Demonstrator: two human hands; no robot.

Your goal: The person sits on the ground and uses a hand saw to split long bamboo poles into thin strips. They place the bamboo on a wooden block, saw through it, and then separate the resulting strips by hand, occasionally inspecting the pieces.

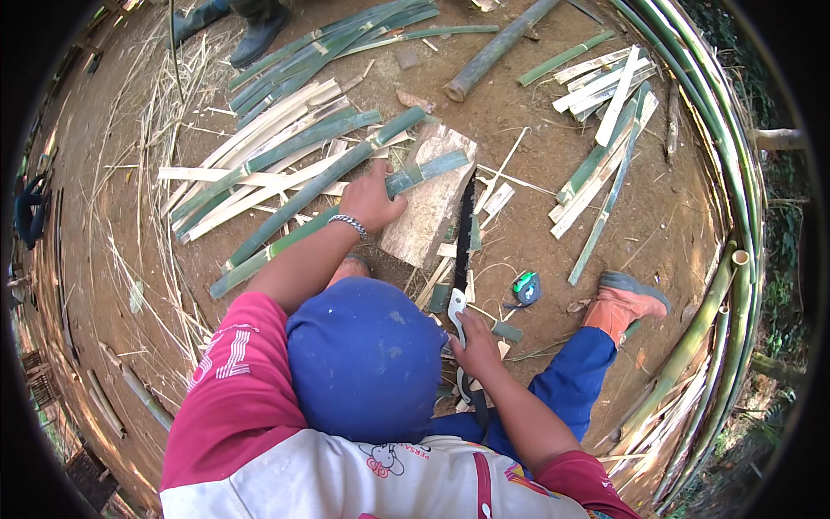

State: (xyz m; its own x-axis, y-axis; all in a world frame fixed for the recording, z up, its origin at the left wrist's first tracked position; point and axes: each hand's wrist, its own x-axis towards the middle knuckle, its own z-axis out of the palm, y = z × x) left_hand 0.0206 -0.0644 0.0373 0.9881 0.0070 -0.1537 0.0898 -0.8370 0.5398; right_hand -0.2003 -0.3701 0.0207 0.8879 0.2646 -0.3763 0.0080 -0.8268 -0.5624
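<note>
My left hand (372, 201) is closed around a green bamboo piece (432, 170), whose right end lies across a pale wooden block (424, 223). The bamboo's other end slants down to the ground on the left. My right hand (478, 344) is at the pale-and-black handle of a hand saw (462, 246), its fingers curled against it. The saw's dark blade points away from me, along the block's right side. My bent left knee (367, 359) in blue trousers rises between my arms. Right of the saw, a green-and-black tape measure (526, 287) lies on the soil.
Split bamboo strips (277, 130) and green poles lie heaped at the left and far side. Another strip pile (605, 91) is at the far right. Long bamboo poles (735, 346) curve along the right edge. Another person's boots (259, 39) stand at the far left.
</note>
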